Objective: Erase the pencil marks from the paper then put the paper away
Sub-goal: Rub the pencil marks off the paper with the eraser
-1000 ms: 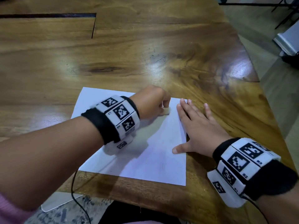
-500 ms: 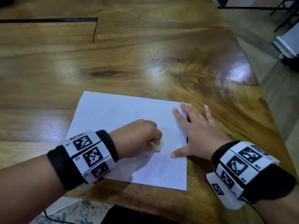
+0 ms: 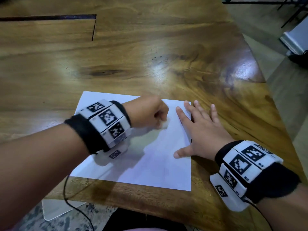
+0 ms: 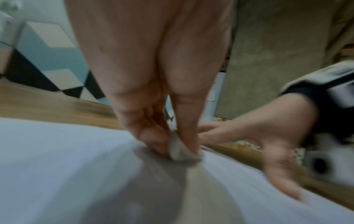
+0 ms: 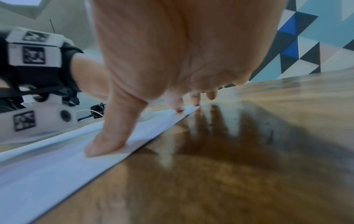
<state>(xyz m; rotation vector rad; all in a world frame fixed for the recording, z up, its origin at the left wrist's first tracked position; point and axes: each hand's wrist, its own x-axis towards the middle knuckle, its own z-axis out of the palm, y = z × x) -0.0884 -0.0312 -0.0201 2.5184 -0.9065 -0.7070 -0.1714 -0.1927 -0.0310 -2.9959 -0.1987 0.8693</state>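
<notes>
A white sheet of paper (image 3: 150,167) lies flat near the front edge of the wooden table (image 3: 150,55). My left hand (image 3: 150,112) is curled into a fist over the paper's upper middle and pinches a small white eraser (image 3: 164,125) against the sheet; in the left wrist view the eraser (image 4: 178,150) sits between thumb and fingers on the paper (image 4: 57,166). My right hand (image 3: 200,130) lies flat with fingers spread on the paper's right edge, thumb (image 5: 107,144) and fingertips pressing the paper (image 5: 47,174) down. Pencil marks are too faint to make out.
The table's right edge (image 3: 260,77) runs diagonally close to my right hand, with floor beyond it. A dark slot (image 3: 50,17) crosses the tabletop at the far left. A black cable (image 3: 66,197) hangs below the front edge by my left arm.
My left hand with the eraser went from the paper's top edge down toward me, then back up to the upper middle. The right hand has stayed pressed on the right edge.
</notes>
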